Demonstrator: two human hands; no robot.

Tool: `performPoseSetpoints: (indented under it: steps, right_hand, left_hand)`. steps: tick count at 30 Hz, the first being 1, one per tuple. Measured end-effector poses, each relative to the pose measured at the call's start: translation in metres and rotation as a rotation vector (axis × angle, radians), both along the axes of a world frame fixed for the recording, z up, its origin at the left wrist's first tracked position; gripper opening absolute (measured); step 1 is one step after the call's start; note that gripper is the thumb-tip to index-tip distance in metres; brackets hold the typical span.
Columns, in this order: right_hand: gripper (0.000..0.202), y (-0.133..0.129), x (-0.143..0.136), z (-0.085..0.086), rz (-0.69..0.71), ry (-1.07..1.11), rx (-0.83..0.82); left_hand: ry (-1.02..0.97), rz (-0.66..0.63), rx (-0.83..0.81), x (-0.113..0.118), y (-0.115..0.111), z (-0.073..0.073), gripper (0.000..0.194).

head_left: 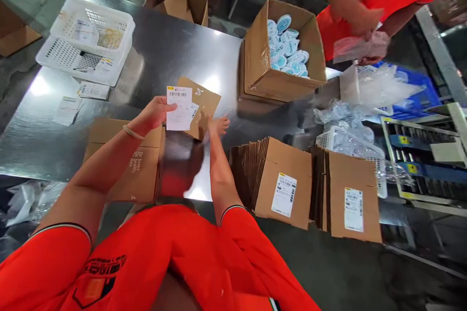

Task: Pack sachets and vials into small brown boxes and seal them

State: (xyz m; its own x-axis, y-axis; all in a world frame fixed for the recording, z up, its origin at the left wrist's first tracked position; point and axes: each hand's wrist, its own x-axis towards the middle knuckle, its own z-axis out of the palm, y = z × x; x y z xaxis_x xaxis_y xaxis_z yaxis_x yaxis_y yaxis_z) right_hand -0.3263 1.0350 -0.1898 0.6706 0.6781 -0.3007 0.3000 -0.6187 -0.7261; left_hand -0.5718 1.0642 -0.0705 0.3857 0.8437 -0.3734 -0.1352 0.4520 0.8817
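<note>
Your left hand pinches a label sheet, centre frame; right hand spread at brown cardboard's edge. Loose hold could let cardboard slip.

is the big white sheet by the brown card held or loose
Held: the left hand grips the white sheet by its left edge, thumb over its face.

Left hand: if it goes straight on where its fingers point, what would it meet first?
Beyond the printed sheet in the left hand, probably the brown cardboard piece, though depth is unclear.
</note>
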Motion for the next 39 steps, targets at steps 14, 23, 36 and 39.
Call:
performPoseSetpoints:
  steps: [14,23,36,39]
  right_hand:
    - [0.03,-0.045,-0.042,0.136,0.62,0.316,0.612]
    - [0.012,-0.054,-0.059,0.157,0.765,0.208,0.559]
    - [0.011,-0.06,-0.064,0.164,0.798,0.237,0.527]
    - [0.007,-0.061,-0.063,0.164,0.826,0.197,0.515]
  left_hand:
    - [0.079,-0.196,0.05,-0.046,-0.039,0.027,0.021]
    - [0.126,-0.25,0.08,-0.073,-0.055,0.039,0.021]
    - [0.077,-0.332,0.084,-0.085,-0.058,0.038,0.036]
    - [0.092,-0.356,0.107,-0.088,-0.056,0.034,0.044]
